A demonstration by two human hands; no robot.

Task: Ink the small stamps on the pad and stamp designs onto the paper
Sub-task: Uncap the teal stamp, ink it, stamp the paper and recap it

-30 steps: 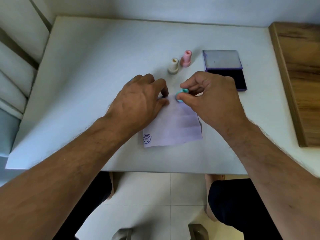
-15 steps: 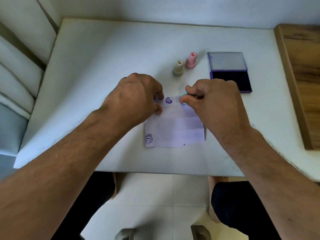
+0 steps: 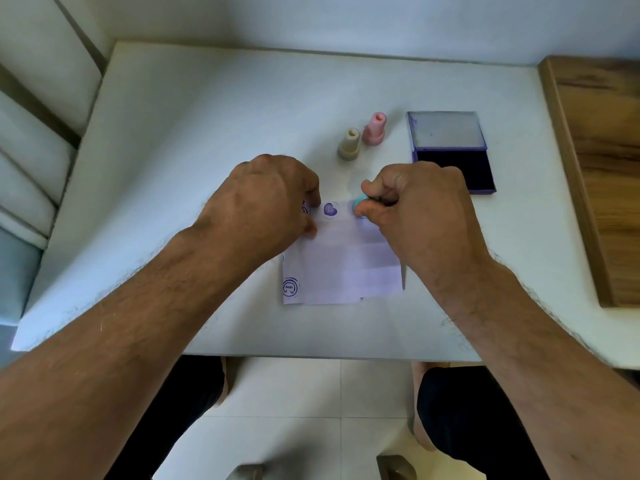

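White table (image 3: 207, 133), right hand (image 3: 422, 209) gripping teal stamp (image 3: 360, 204)

Two stamps (image 3: 362, 138) stand behind the paper (image 3: 343, 258), ink pad (image 3: 450, 150) right.

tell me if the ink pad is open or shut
Open. The ink pad shows its dark purple inking surface, and its lid is folded back flat on the table behind it.
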